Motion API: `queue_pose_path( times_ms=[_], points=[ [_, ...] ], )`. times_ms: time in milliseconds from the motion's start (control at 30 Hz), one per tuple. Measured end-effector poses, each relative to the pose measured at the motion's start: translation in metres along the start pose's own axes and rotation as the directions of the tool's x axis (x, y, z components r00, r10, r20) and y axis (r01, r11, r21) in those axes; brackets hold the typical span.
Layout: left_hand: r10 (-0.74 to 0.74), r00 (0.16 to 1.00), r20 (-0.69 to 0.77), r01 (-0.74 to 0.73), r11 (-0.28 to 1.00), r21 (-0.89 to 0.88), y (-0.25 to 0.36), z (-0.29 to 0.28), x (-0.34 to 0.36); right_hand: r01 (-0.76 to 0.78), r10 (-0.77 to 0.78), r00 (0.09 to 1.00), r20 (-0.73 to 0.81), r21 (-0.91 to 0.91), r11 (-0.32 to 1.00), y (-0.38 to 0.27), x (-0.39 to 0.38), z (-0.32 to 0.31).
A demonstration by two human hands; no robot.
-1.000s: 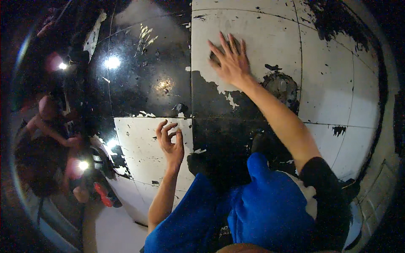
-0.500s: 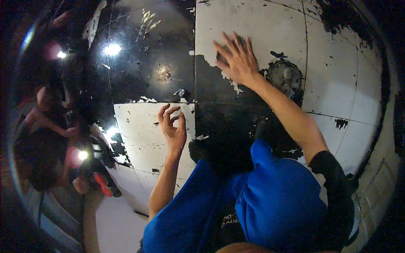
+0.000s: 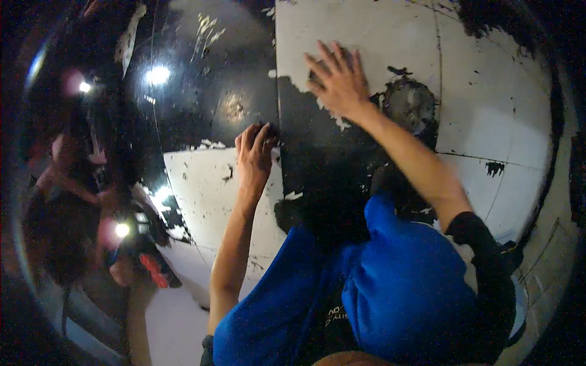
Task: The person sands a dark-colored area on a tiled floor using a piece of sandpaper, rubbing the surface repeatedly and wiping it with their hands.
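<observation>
My left hand [image 3: 253,160] reaches the border between a white tile [image 3: 201,189] and a black, shiny patch of floor [image 3: 201,91]. Its fingers are bent and drawn together beside a dark scrap; whatever they grip is hidden. Spread flat, my right hand [image 3: 337,85] rests on a larger white tile [image 3: 366,36], its heel near the torn edge of a black layer [image 3: 311,137]. A round grey bare patch [image 3: 412,108] lies just right of that wrist.
Another person [image 3: 73,183] crouches at the dim left, with bright lights [image 3: 122,230] and a red-and-black shoe sole [image 3: 157,271]. Pale flakes [image 3: 210,144] lie along the tile edge. My bent legs in blue trousers [image 3: 403,274] fill the lower middle.
My left hand has moved up and forward to the black border, its raised fingers now lowered and drawn together over the dark scrap. My right hand stays spread, shifted slightly left in view.
</observation>
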State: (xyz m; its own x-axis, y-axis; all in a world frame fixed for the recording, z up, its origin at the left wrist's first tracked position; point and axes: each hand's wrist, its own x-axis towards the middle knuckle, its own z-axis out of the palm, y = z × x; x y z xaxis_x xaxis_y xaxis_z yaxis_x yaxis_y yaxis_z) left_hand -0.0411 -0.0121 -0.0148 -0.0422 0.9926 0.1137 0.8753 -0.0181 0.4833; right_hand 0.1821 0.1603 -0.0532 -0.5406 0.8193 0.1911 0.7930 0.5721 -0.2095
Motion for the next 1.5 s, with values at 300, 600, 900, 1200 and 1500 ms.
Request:
queue_pose_path(
  times_ms=[300, 600, 900, 1200, 1500],
  points=[
    [-0.260, 0.965, -0.034, 0.228, 0.898, -0.377, -0.020, -0.002, -0.007, 0.362, -0.460, 0.852, 0.250, 0.353, 0.863, -0.066, -0.105, -0.004],
    [0.096, 0.887, 0.452, 0.233, 0.751, -0.617, 0.141, -0.020, 0.213, 0.080, -0.119, 0.967, 0.224, 0.175, 0.981, -0.054, -0.070, -0.008],
    [-0.227, 0.933, 0.280, 0.354, 0.722, -0.595, 0.042, -0.011, 0.082, 0.159, -0.187, 0.972, 0.141, 0.189, 0.969, -0.024, -0.008, 0.003],
    [-0.627, 0.779, -0.009, 0.496, 0.625, -0.603, 0.033, -0.067, -0.051, 0.429, -0.482, 0.851, 0.206, 0.255, 0.867, -0.012, -0.042, -0.006],
    [-0.824, 0.565, -0.042, 0.569, 0.426, -0.704, 0.042, -0.068, -0.127, 0.534, -0.658, 0.739, 0.146, 0.469, 0.704, -0.069, -0.052, 0.023]
  ],
)
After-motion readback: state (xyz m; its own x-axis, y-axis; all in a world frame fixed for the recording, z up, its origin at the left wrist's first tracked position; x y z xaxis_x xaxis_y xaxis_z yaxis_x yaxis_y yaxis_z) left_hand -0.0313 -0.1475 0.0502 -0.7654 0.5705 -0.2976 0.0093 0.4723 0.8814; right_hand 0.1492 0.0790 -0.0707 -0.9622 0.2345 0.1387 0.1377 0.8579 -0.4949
